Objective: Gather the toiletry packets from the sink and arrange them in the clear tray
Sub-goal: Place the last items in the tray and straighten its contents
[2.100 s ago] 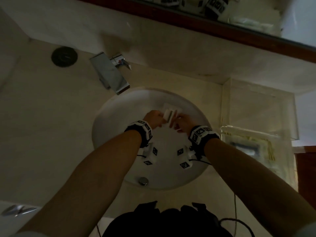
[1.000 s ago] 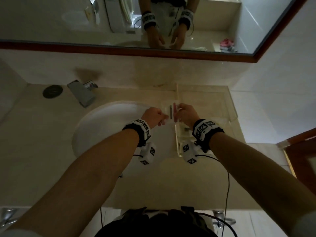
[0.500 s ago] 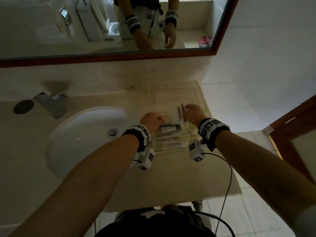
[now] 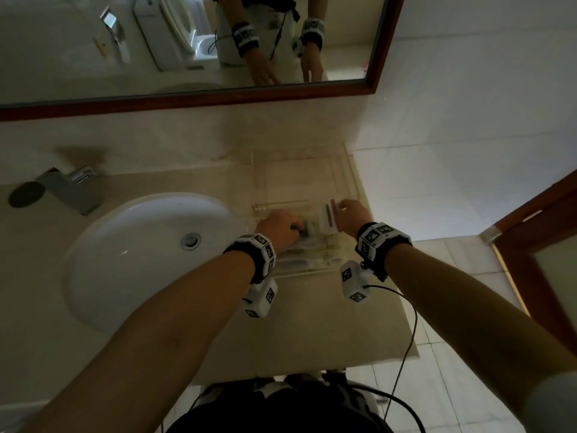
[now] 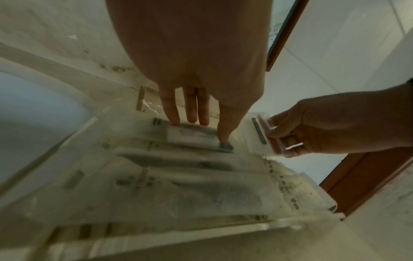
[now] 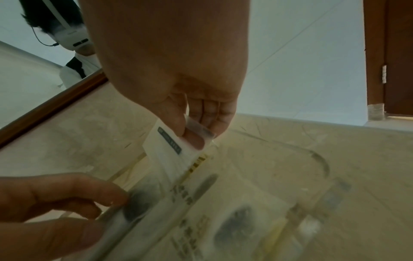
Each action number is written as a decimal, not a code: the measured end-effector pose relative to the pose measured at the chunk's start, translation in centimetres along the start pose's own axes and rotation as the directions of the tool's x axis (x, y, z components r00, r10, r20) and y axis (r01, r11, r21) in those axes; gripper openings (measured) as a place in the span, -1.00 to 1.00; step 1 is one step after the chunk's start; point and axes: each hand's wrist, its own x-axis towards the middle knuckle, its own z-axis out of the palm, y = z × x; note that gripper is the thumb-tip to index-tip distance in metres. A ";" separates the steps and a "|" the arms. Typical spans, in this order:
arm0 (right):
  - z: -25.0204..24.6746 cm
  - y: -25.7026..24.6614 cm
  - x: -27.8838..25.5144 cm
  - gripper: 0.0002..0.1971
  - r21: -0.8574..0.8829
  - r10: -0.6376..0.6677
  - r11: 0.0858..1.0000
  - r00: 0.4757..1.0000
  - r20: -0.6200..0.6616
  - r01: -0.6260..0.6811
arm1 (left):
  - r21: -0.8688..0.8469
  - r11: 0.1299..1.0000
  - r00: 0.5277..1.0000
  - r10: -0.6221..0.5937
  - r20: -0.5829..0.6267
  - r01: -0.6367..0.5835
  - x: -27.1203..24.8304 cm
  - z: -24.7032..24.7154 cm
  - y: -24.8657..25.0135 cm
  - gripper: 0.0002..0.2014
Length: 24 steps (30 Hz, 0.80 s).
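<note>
Two packets in play, both at the clear tray [image 4: 306,271] beside the sink [image 4: 125,260]. My left hand [image 4: 278,228] pinches a dark-printed packet [image 5: 192,134] onto the stack. My right hand [image 4: 351,214] pinches a white packet [image 4: 327,218] upright. Placing step. Next, I judge, lay it flat alongside and let go.

In the clear tray [image 4: 299,179], packets [image 4: 309,262] crowd the near half; its far half lies open, walls [image 4: 452,120] behind and right.

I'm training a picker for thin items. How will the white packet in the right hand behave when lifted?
Probably light: the right hand carries the white packet by a pinch on one edge. Likely fairly stiff, as it hangs flat without drooping. Its clear film edge may slip.
</note>
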 end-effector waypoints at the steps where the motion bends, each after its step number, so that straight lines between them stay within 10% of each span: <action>1: 0.1 0.1 0.1 -0.54 -0.028 -0.006 1.000 1.000 0.014 0.006 | 0.034 0.999 1.000 -0.008 -0.016 0.008 0.0 0.2 -0.1 -0.76; 16: 0.3 1.0 0.4 -0.59 -0.402 -0.181 0.902 0.983 -0.016 0.160 | 0.122 0.992 1.000 -0.006 -0.015 0.008 -0.1 0.4 -0.3 -0.73; 24: 1.0 1.8 0.3 -0.39 -0.529 -0.308 0.747 0.915 0.259 0.402 | 0.190 0.982 1.000 0.013 -0.010 -0.011 -0.9 0.8 -0.5 -0.59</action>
